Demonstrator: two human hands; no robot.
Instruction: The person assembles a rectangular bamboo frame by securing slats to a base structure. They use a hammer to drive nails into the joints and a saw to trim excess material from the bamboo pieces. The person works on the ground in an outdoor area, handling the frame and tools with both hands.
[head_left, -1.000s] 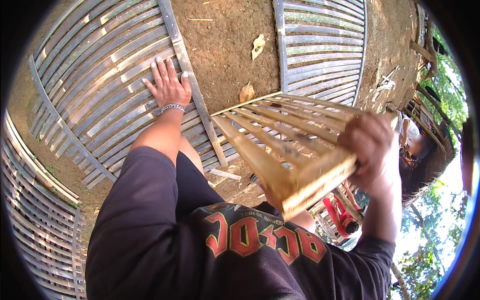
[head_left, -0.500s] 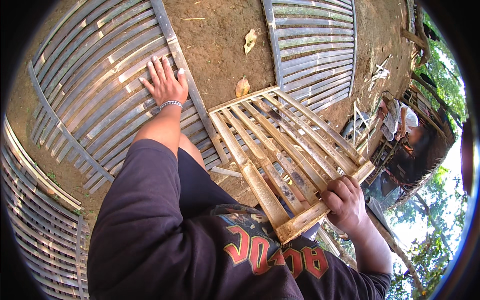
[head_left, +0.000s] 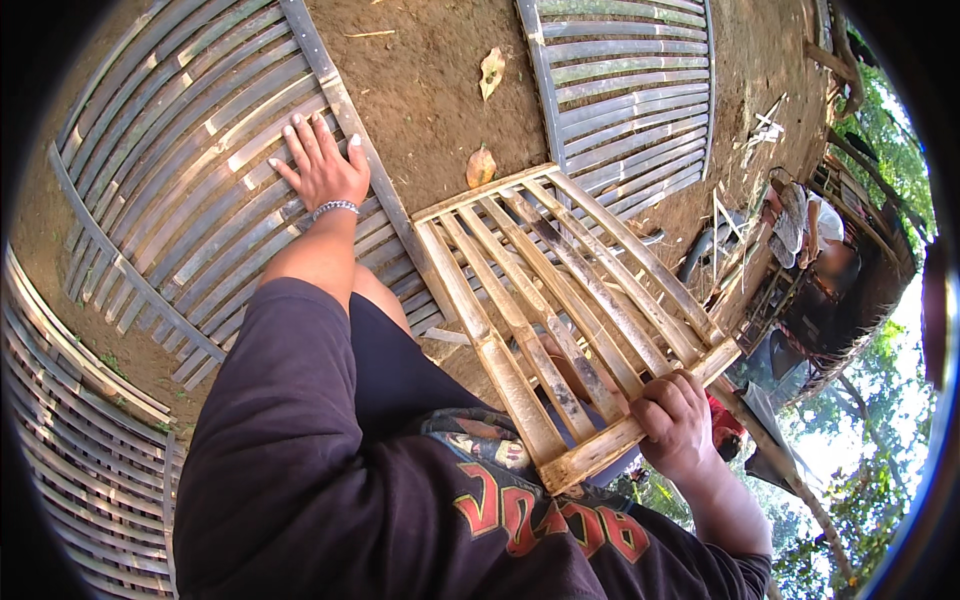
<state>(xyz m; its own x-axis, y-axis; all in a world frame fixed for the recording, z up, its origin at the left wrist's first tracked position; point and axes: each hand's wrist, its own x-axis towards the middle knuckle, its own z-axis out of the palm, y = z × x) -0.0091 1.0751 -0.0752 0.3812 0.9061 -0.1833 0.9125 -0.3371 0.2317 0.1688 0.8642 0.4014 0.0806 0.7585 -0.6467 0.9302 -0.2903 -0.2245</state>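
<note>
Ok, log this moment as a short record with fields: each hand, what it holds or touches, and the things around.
left hand: left hand, palm flat, fingers spread, on the large grey weathered bamboo-slat panel lying on the ground
right hand: right hand gripping the near crossbar of the small pale yellow bamboo-slat frame
frame pose: raised, tilted, far end toward the dirt
ground: bare brown dirt with a dry leaf
nearby: second grey slat panel; a seated person at right
</note>
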